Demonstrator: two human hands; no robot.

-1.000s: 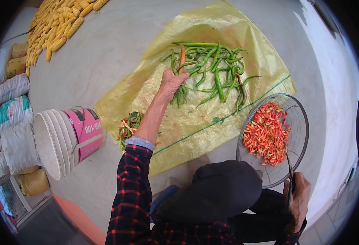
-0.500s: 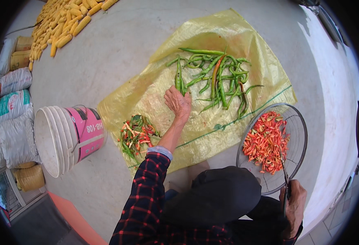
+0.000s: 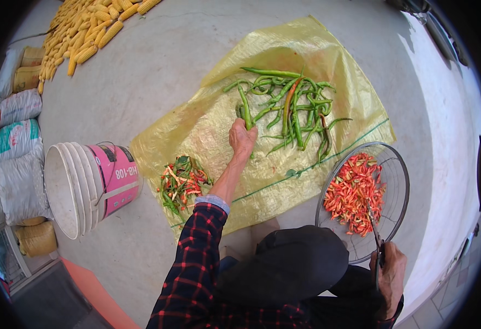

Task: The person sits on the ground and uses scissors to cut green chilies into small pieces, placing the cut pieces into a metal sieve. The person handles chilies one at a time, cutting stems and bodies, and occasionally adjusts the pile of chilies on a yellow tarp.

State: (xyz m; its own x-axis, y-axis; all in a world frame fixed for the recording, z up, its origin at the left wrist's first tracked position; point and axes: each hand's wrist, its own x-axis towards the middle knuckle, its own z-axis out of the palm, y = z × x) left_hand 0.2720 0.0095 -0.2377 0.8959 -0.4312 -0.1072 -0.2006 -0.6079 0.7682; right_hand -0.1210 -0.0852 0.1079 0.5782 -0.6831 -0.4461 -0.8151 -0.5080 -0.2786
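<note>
My left hand (image 3: 242,136) is closed around a few long green chili peppers (image 3: 245,107), their tips pointing away from me over the yellow plastic sheet (image 3: 196,123). To the right of that hand lies a loose heap of green peppers (image 3: 306,104), with an orange-red one (image 3: 290,104) and a dark brownish one among them. At the lower right, my right hand (image 3: 392,274) grips a pair of scissors (image 3: 378,238). The blades reach over the rim of a wire basket (image 3: 406,189), above cut red chili pieces (image 3: 355,192). Part of the scissor handles is hidden by my fingers.
Left of my left forearm, a small pile of red and green pepper scraps (image 3: 180,186) lies on the sheet. A white and pink bucket (image 3: 92,186) lies on its side farther left. Corn cobs (image 3: 90,33) cover the far left floor, and filled sacks (image 3: 21,159) line the wall.
My left hand has turned, and the peppers in it now stand out from the grip, slightly raised. The scissors in my right hand have shifted a little to the left.
</note>
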